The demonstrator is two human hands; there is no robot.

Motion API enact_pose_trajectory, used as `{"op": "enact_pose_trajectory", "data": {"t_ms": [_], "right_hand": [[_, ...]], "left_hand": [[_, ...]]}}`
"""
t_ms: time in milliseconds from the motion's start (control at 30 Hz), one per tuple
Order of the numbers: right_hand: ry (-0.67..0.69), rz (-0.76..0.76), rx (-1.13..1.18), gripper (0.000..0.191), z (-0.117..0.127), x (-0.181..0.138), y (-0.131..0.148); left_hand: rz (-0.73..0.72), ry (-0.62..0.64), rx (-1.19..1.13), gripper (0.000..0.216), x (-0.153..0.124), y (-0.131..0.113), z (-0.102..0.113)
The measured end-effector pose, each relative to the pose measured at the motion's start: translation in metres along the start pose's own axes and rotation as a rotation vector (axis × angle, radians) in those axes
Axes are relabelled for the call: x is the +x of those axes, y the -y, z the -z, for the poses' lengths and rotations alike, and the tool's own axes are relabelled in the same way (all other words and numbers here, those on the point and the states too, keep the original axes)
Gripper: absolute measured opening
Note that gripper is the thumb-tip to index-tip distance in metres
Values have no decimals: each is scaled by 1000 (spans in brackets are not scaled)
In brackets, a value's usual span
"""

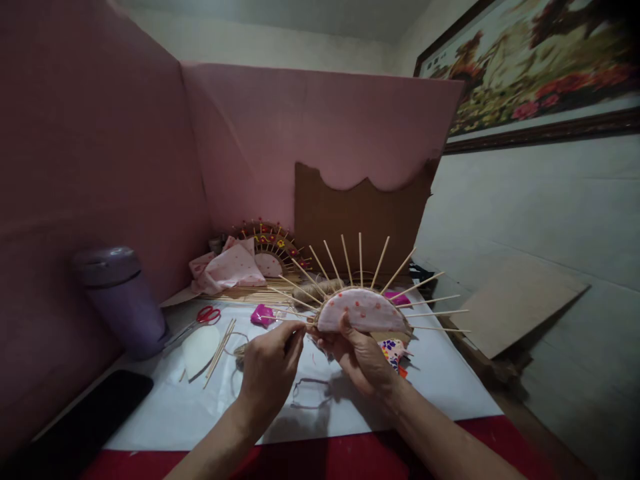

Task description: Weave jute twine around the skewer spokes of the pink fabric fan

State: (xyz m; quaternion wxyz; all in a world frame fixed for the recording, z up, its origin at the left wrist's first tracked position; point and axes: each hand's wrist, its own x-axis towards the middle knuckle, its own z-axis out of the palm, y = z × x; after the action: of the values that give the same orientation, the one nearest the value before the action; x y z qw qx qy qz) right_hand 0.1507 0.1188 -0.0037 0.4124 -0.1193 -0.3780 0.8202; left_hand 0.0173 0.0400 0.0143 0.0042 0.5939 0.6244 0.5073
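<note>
My right hand [361,358] holds up a half-round piece covered in pink dotted fabric [363,311], thumb pressed on its front. Several thin wooden sticks [360,259] fan out from its curved rim. My left hand [273,369] pinches the end of the lowest left stick, or a strand there, at the piece's left corner. Both hands hover above a white sheet [440,380] on the table.
Red-handled scissors [206,316], loose sticks [220,347], a white half-round cutout [199,349] and a magenta scrap [262,315] lie on the sheet. A purple flask [120,300] and a black phone [95,412] sit left. Pink fabric [227,270] and a beaded fan [270,248] lie behind. Pink boards wall the area.
</note>
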Motion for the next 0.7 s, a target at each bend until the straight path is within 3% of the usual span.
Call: {"op": "enact_pose_trajectory", "data": {"t_ms": [167,433,567,700], "right_hand": [[11,-50,-48,36,2,0,-1],[-14,-57,-50,36,5,2,1],[-23,-54,-6,32,7,3,3],[-31,-99,50,29,9,5,6]], "left_hand": [[-100,-15,291,20,2,7,3],[-182,-79,416,16,12,20,11],[-136,-108,361,13,20,27,23],[12,-102,99,11,27,32,33]]}}
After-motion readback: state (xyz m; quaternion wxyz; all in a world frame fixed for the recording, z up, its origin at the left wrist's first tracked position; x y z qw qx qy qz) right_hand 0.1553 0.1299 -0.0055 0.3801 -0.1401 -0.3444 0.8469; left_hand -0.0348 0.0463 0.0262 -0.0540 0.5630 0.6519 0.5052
